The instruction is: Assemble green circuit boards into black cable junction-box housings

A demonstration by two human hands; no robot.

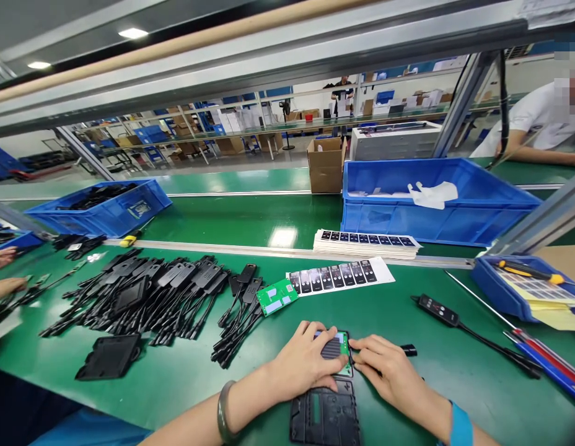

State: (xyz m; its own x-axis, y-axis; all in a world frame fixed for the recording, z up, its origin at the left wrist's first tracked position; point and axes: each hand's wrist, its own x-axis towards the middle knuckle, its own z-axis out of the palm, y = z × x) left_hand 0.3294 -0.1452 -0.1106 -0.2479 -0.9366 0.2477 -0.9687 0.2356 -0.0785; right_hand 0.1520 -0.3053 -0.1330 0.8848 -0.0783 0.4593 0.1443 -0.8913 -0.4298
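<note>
A green circuit board (346, 365) lies in a black plastic case half near the front of the bench. My left hand (306, 356) rests across it, fingers over the board and thumb by the lower edge, gripping the case. At the case's right edge, the fingers of my right hand (385, 365) are drawn together; what they pinch is hidden. A black cable connector (408, 350) sticks out behind this hand. Just below my left hand lies another black case half (324, 415), inner side up. A second green circuit board (277, 297) sits beyond my left hand, touching the label sheet (343, 277).
Black cabled units (176, 279) are heaped to the left, near a black case part (108, 357). To the right lie a finished-looking cabled controller (438, 310), a screwdriver (520, 331) and a small blue tray (505, 291). Blue bins (436, 217) stand behind. Another person's hands (6, 288) work at far left.
</note>
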